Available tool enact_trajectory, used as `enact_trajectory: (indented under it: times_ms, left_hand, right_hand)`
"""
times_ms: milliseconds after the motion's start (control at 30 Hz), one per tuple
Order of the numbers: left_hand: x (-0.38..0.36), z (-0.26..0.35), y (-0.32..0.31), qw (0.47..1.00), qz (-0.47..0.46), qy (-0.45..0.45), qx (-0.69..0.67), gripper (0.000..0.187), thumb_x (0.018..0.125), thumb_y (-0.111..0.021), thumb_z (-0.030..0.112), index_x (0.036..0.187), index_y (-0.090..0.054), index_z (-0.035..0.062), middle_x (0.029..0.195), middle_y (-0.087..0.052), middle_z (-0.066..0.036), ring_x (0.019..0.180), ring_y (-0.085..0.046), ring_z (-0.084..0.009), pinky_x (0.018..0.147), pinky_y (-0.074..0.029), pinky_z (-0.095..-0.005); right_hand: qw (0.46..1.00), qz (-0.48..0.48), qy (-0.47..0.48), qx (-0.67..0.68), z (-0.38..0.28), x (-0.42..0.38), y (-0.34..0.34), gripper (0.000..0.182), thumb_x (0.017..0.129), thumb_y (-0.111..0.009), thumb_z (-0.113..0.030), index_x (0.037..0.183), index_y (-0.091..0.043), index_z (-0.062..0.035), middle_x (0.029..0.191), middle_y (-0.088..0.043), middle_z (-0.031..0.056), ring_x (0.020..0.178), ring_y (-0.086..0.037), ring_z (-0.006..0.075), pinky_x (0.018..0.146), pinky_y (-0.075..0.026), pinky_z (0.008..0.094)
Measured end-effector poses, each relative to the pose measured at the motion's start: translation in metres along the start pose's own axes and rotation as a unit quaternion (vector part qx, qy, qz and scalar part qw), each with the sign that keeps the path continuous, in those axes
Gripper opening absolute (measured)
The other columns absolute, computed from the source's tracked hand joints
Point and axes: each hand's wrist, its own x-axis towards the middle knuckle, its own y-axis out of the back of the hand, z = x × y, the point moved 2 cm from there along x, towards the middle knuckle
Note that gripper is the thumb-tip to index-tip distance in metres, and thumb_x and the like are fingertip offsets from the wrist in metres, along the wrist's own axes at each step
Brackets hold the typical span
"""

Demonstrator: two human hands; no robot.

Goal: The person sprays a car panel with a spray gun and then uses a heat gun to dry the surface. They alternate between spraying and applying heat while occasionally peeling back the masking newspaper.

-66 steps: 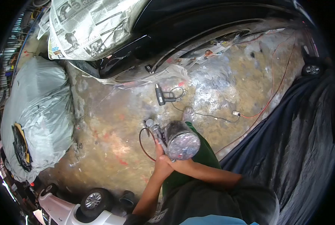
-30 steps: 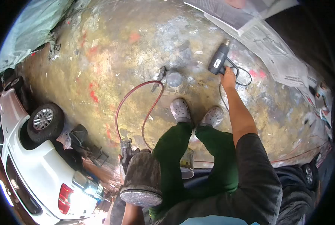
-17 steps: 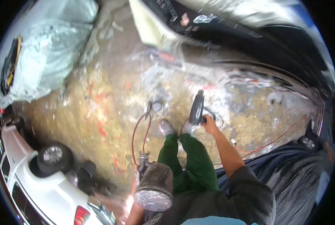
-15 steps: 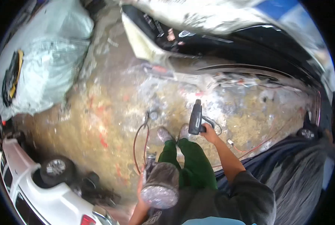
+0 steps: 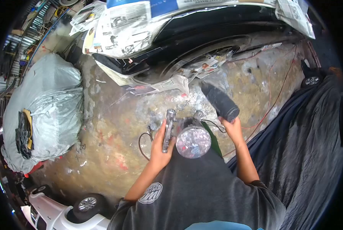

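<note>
The left hand (image 5: 160, 147) is clamped around the handle of a metal spray gun (image 5: 169, 128), which stands roughly upright in front of the chest, its head at the top of the frame side. Fingers lie along one side of the body and the thumb along the other. Joined to it, on the right, is a dark cylindrical cup (image 5: 193, 143) with a round, paint-spattered end turned to the camera.

The right hand (image 5: 231, 125) is closed on a black plastic heat gun (image 5: 220, 101) beneath its rear end; the exact finger placement is partly hidden. The tool is held above the floor, tilted, its blurred front pointing away from the wearer, towards a black car body (image 5: 221, 28). A thin black cable (image 5: 214, 125) loops just beside this hand. The two hands are well apart, with the cup between them.

A reddish-brown hose (image 5: 140, 143) curves to the left of the left hand. The concrete floor (image 5: 106, 111) is stained with red and white paint. Printed newspaper sheets (image 5: 125, 32) cover part of the black car. A grey-green plastic cover (image 5: 56, 111) drapes a bulky form at left; a dark blue cloth (image 5: 294, 165) lies in folds at right.
</note>
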Motion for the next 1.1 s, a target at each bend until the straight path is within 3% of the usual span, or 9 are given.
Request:
enact_trajectory:
  times_ms: [100,200,300,433,700,900,1000,1100]
  left_hand:
    - [0.032,0.002,-0.028,1.0,0.022,0.012,-0.003,0.066,0.087,-0.061,-0.004,0.149,-0.037,0.0006,0.141,-0.051,-0.022,0.129,-0.052,-0.0341,0.106,-0.039,-0.0377]
    - [0.061,-0.004,-0.057,0.998,0.06,0.014,0.014,0.067,0.084,-0.058,-0.008,0.148,-0.039,0.0011,0.14,-0.053,-0.022,0.129,-0.052,-0.0344,0.108,-0.039,-0.038]
    - [0.091,-0.007,-0.079,0.996,0.084,0.042,0.005,0.066,0.084,-0.058,-0.008,0.147,-0.039,0.0016,0.141,-0.051,-0.023,0.131,-0.051,-0.0346,0.109,-0.038,-0.0383]
    - [0.123,-0.004,-0.095,0.993,0.119,0.013,0.023,0.065,0.084,-0.059,-0.008,0.146,-0.041,0.001,0.144,-0.05,-0.022,0.132,-0.05,-0.0349,0.11,-0.036,-0.0395]
    - [0.159,0.001,-0.101,0.989,0.142,0.008,0.033,0.061,0.084,-0.061,-0.007,0.142,-0.047,0.0006,0.141,-0.053,-0.02,0.13,-0.052,-0.0338,0.108,-0.039,-0.0396]
    - [0.182,-0.004,-0.102,0.989,0.138,0.005,0.051,0.057,0.086,-0.06,-0.004,0.141,-0.048,0.0014,0.137,-0.056,-0.02,0.127,-0.055,-0.0331,0.107,-0.04,-0.0388]
    - [0.206,-0.017,-0.11,0.986,0.159,0.0,0.04,0.052,0.088,-0.065,0.003,0.138,-0.052,0.0018,0.133,-0.059,-0.019,0.124,-0.057,-0.0322,0.105,-0.042,-0.0382]
    - [0.232,-0.035,-0.121,0.983,0.172,0.009,0.057,0.051,0.09,-0.068,0.012,0.138,-0.052,0.0035,0.13,-0.061,-0.019,0.12,-0.059,-0.0334,0.102,-0.044,-0.0395]
  right_hand:
    - [0.998,-0.001,0.038,0.049,-0.025,0.034,0.005,0.041,0.083,-0.075,-0.006,0.119,-0.061,0.0062,0.115,-0.068,0.0095,0.103,-0.063,0.015,0.092,-0.048,0.0302]
    - [0.996,-0.049,0.006,0.077,-0.05,0.068,0.013,0.043,0.084,-0.075,-0.005,0.122,-0.06,0.0056,0.119,-0.066,0.0097,0.107,-0.062,0.0151,0.095,-0.047,0.03]
    - [0.991,-0.085,0.061,0.083,-0.07,0.095,0.017,0.043,0.083,-0.075,-0.005,0.122,-0.06,0.0049,0.12,-0.066,0.0093,0.108,-0.061,0.0151,0.095,-0.046,0.0299]
    - [0.993,-0.098,0.051,0.037,-0.071,0.124,0.036,0.037,0.083,-0.075,-0.004,0.117,-0.063,0.0054,0.113,-0.069,0.0086,0.102,-0.063,0.0139,0.091,-0.049,0.0296]
    - [0.99,-0.094,0.073,0.081,-0.066,0.146,0.034,0.032,0.083,-0.074,-0.003,0.111,-0.065,0.0066,0.109,-0.07,0.0094,0.097,-0.065,0.014,0.087,-0.05,0.03]
    - [0.993,-0.079,0.026,0.09,-0.06,0.158,0.036,0.028,0.083,-0.074,-0.003,0.108,-0.065,0.007,0.106,-0.07,0.0082,0.095,-0.065,0.0134,0.085,-0.05,0.029]
    - [0.992,-0.044,0.038,0.114,-0.052,0.161,0.045,0.029,0.085,-0.073,-0.003,0.111,-0.064,0.006,0.105,-0.07,0.0066,0.092,-0.065,0.0137,0.081,-0.051,0.0283]
    - [0.996,-0.012,-0.01,0.091,-0.054,0.154,0.059,0.029,0.086,-0.073,-0.004,0.112,-0.064,0.0044,0.105,-0.069,0.0058,0.09,-0.065,0.0128,0.078,-0.051,0.0267]
